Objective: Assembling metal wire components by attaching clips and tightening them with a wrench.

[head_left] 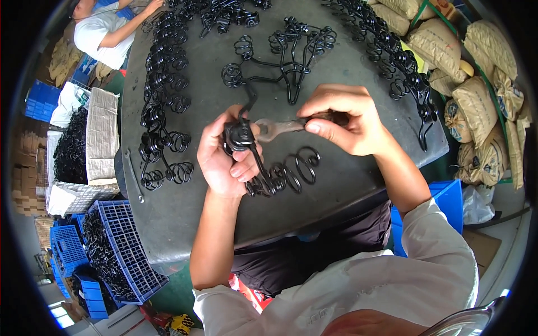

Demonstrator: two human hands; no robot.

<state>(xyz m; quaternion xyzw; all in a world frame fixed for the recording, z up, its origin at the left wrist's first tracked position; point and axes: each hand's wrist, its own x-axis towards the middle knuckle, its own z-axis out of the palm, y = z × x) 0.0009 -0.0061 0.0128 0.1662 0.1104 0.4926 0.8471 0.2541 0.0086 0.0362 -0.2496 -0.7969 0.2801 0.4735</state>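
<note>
A black coiled wire piece [242,136] is held above the dark grey table [358,185], clamped in the curled fingers of the left hand [224,154]. A metal spanner [274,127] is pinched by the right hand [342,120] and set against the piece. Similar wire pieces [165,106] are laid in rows nearby.

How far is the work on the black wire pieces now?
Done, it seems: rows of wire pieces lie along the table's left and right sides. In hand: the left hand holds one spiral piece by its fitting, and the right hand holds a wrench on it. Left: some loose pieces lie mid-table, and crates beside the table hold more; whether those are finished I cannot tell.
</note>
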